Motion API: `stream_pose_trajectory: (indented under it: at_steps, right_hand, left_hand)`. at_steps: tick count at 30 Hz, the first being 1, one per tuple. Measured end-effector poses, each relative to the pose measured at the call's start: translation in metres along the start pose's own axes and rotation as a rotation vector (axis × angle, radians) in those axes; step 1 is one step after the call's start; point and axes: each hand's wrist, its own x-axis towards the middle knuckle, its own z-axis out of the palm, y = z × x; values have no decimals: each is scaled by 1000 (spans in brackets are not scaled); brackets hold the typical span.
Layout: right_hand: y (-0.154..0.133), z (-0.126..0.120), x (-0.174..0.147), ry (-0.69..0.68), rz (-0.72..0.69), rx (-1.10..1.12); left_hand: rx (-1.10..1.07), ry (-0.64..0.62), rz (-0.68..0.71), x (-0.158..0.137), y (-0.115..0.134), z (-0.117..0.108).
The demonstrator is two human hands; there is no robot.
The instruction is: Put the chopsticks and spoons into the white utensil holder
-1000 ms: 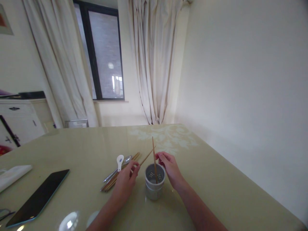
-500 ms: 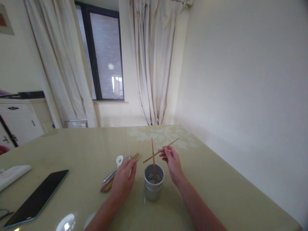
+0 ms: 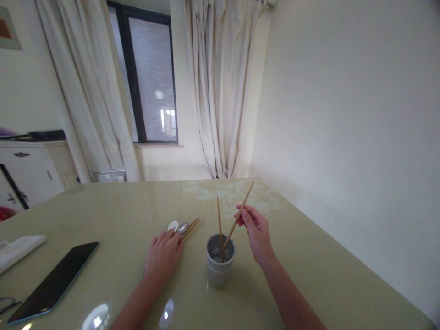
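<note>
My right hand [image 3: 257, 229] pinches a wooden chopstick [image 3: 242, 206]. The chopstick slants, its lower end inside the grey cup [image 3: 220, 275], whose bottom has small holes. Another chopstick [image 3: 219, 217] leans nearly upright in the cup. To the left, my left hand [image 3: 164, 254] rests over a pile of utensils on the table, fingers slightly apart and tips partly hidden. Past its fingers show wooden chopsticks [image 3: 192, 227], a metal spoon [image 3: 183, 227] and the white spoon [image 3: 173, 225]. The hand covers most of the pile.
A dark tablet [image 3: 55, 282] lies at the left on the glossy green table [image 3: 113, 211], near a white object [image 3: 24, 247] and part of a pair of scissors [image 3: 8, 304]. A wall [image 3: 343, 137] borders the table's right side. Behind are curtains [image 3: 223, 91] and a window [image 3: 151, 78].
My right hand has tilted its chopstick from near level to steep, with the lower end now in the cup. My left hand has moved left and down over the utensil pile.
</note>
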Motion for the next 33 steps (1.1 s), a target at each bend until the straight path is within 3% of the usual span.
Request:
stream_pose_trajectory:
  at_steps: [5,11,20,24,27,30,33]
  right_hand:
    - [6,8,-8,-134,55,-93]
    - [13,13,-10,-180,111,-177]
    - [19,12,-11,-199,114,-243]
    - [22,11,-11,-212,130,-273]
    - [26,10,-11,-161,138,-310]
    - [32,11,-11,-123,198,-322]
    - [40,13,-14,-196,306,-248]
  left_hand:
    - [-7,-10,-29,-2,-2,1]
    - [-21,16,-4,-1,-4,6]
    - [-165,309,108,3,-1,20]
    - [-271,380,152,1,8,22]
    - [-341,349,139,-2,18,19]
    - [-447,200,87,-6,30,13]
    - [-557,53,66,-10,41,6]
